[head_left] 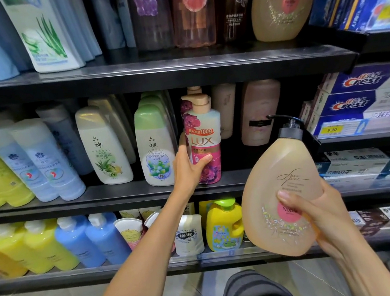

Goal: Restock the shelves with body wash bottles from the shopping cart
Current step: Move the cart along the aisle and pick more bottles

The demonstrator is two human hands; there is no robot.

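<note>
On the middle shelf (pixel 120 190), the left hand (pixel 187 167) grips a pink LUX bottle (pixel 202 139) marked "100g", standing at the edge. Out front, the right hand (pixel 319 208) clasps a tan pump bottle (pixel 279 186) labelled "Noble". Crest boxes (pixel 359 93) sit rightward.

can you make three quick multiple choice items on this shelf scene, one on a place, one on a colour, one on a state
1. Where does the Lux bottle stand?
A. top shelf
B. middle shelf
C. floor

2. What colour is the amber bottle's pump?
A. black
B. white
C. green

3. What is the left hand doing?
A. hanging open
B. pressing a pump
C. gripping the Lux bottle

Answers: 1 B, its base sits on the middle shelf. 2 A, the pump on the amber bottle in the right hand is black. 3 C, thumb and fingers wrap it.
</note>
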